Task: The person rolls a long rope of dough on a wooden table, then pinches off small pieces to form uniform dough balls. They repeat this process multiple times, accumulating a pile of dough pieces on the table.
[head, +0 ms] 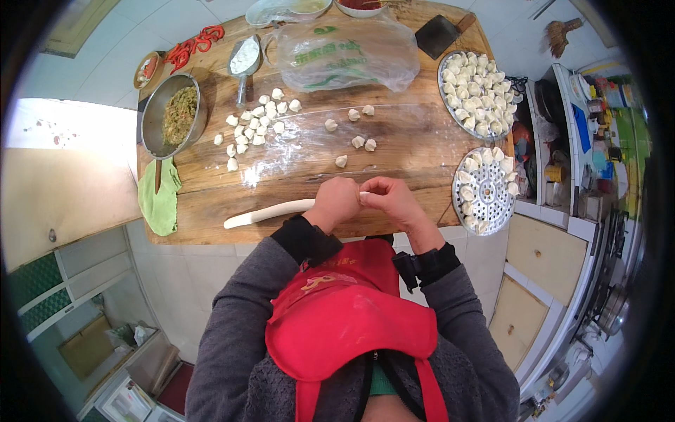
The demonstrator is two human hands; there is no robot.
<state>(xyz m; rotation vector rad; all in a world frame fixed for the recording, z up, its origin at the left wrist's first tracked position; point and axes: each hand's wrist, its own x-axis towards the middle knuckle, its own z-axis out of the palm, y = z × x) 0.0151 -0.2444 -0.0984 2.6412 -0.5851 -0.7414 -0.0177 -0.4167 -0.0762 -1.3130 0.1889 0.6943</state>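
A long dough rope (269, 212) lies along the front of the wooden table, and its right part runs under my left hand (336, 198). My left fingers are closed around it. My right hand (393, 199) meets the left one, thumb and forefinger pinching the small white dough end (364, 196). The part inside the left fist is hidden. Several loose dough pieces (341, 161) lie just beyond my hands. A larger group of dough pieces (258, 122) sits farther left on the floured wood.
At left stand a metal bowl of filling (150, 118) and a green cloth (162, 211). A flour scoop (242, 87), plastic bag (348, 53) and cleaver (436, 37) lie at the back. Dumplings fill one round tray (447, 108); others line a perforated steamer plate (490, 208).
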